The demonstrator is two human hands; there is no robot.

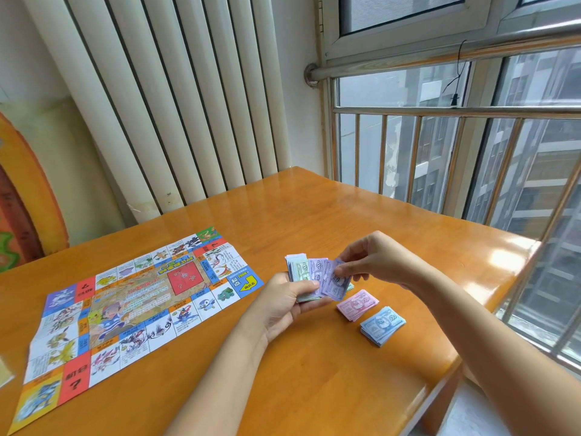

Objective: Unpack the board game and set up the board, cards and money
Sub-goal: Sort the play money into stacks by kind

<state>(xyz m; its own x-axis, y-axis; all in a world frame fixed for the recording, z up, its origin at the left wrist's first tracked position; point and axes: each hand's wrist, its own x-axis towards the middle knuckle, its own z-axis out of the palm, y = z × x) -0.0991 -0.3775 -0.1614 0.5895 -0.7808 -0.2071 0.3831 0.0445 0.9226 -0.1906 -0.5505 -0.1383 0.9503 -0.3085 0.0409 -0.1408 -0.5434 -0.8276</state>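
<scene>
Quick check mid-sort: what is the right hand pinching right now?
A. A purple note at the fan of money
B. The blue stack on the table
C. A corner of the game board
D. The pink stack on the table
A: the right hand pinches a purple note at the fan of notes gripped by the left hand, while the pink stack, blue stack and board lie untouched.

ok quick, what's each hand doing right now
Left hand: grips the fanned stack of play money.
Right hand: pinches one purple note at the front of that stack.
</scene>
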